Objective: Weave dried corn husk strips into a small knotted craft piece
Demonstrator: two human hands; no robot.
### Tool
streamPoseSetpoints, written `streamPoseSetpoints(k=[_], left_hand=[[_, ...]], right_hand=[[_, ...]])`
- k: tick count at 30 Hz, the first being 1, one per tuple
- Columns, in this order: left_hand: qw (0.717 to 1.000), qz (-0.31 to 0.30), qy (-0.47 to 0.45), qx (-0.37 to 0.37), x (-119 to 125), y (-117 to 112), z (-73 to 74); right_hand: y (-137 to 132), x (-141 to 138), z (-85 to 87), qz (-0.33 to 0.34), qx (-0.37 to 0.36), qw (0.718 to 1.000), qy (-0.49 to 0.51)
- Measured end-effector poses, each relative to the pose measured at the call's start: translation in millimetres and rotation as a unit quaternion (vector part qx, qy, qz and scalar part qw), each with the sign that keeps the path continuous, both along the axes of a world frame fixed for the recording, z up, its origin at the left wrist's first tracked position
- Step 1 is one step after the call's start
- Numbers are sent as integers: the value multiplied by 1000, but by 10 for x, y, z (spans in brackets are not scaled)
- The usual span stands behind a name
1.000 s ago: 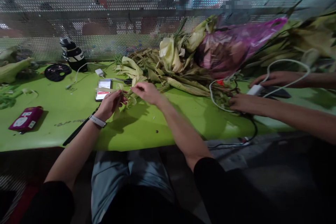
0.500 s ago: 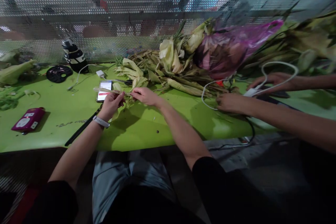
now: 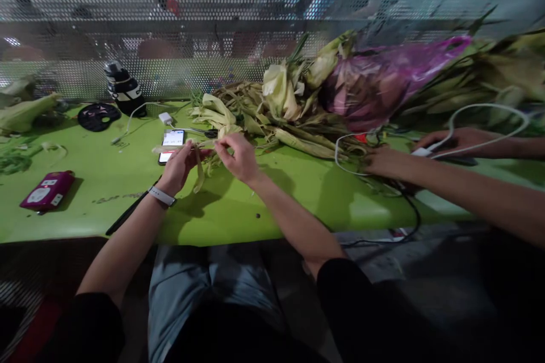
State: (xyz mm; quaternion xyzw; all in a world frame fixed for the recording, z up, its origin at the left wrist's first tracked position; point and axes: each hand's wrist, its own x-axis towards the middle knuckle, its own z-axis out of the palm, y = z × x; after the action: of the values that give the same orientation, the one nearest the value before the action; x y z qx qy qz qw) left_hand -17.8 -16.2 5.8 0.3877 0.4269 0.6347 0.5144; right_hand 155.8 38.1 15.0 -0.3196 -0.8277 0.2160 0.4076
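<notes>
My left hand [image 3: 179, 167], with a pale band at the wrist, is closed on a strip of corn husk [image 3: 198, 173]. One end of the strip hangs below the fingers, and a pale end sticks out to the left over a phone [image 3: 174, 136]. My right hand [image 3: 237, 156] is beside it, thumb and forefinger pinched on the other end of the husk strip. Just behind both hands lies a heap of corn husks [image 3: 249, 105], pale green and brown.
A purple box [image 3: 47, 191], a dark bottle [image 3: 123, 91], a black disc [image 3: 99, 117] and a white charger [image 3: 166, 118] lie on the green table [image 3: 238, 221]. A pink plastic bag [image 3: 370, 82] rests on the husks. At right, a co-worker's hands [image 3: 385, 163] work near a white cable [image 3: 489, 106].
My right hand has lifted and turned so thumb and forefinger show. A length of husk now hangs below my left hand. The co-worker's hands have shifted a little right in the view.
</notes>
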Motion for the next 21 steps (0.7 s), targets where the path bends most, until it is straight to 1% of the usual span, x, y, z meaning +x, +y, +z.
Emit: streamPoseSetpoints(k=[2,3,6,8,10,15,18,21], left_hand=[[1000,15,18,21,17,7,-15],[999,22,28,26,25,9,-25],[998,13,56,32,35,4,-48],[996,-5,80,29,33,-7,-50],[994,-7,106,21,29,-19,-43],[990,15,140,34,18,-19,-33],[989,19,132,58,2,-10,-45],[990,13,127,63,-19,-1,-54]], right_hand=[[-81,-78,-50,61,-100,992,-51],[-111,-119,-82,82,-140,985,-61],[-151,-229,-182,144,-218,965,-28],[-146,-272,-226,180,-245,953,6],[-133,-282,-238,202,-264,943,26],[-124,-216,-159,255,-324,911,22],[-119,-174,-127,280,-341,898,8],[-102,-158,-140,304,-331,893,-1]])
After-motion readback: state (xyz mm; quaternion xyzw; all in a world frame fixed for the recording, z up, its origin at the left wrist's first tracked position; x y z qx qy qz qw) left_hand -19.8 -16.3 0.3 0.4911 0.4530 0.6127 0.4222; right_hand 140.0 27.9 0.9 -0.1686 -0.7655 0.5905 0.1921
